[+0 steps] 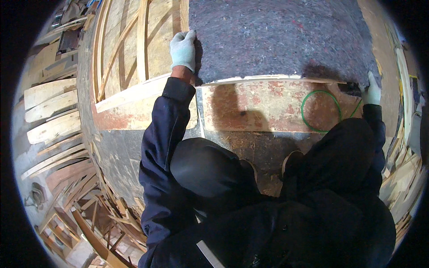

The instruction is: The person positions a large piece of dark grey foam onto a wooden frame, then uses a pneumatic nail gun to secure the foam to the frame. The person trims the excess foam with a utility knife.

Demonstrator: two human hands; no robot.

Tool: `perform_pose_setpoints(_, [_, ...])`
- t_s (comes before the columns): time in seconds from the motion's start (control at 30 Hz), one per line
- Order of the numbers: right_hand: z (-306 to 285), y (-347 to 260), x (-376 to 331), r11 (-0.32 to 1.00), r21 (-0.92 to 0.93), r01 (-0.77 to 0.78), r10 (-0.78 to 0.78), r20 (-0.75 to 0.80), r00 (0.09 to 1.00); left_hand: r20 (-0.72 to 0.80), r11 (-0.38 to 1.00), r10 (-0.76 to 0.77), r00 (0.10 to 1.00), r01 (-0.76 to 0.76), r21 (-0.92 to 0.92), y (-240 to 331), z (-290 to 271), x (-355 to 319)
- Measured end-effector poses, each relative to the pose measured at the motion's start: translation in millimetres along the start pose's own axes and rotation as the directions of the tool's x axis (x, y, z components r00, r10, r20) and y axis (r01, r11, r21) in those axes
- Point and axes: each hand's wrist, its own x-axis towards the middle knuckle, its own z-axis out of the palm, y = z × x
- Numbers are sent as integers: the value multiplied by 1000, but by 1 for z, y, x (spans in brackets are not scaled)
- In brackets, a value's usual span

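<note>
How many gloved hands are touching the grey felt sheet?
2. The left hand presses the grey felt sheet at its left edge; the right hand grips its lower right corner.

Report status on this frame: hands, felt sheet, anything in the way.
Left hand gloved, pressing left edge of grey felt sheet. Right hand at its lower right corner, grip unclear. Green cord looped just below the wooden frame.
</note>
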Motion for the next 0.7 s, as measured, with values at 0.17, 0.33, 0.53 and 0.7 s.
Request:
perform_pose_setpoints(0.17, [-17, 14, 2, 873, -458, 170, -175, 32, 984, -5, 996, 49, 999, -50, -68, -2, 3, -1])
perform_pose_setpoints(0.33, [-7, 12, 7, 839, 434, -329, 397, -72, 915, -4, 993, 115, 993, -115, 10, -3, 3, 0])
perform_pose_setpoints(0.53, [6, -3, -12, 994, 46, -97, 100, -87, 991, -45, 956, 181, 982, -165, 240, -10, 3, 8])
perform_pose_setpoints(0.7, [14, -11, -6, 755, 536, -378, 501, -100, 860, -113, 755, 519, 847, -392, 526, 6, 8, -10])
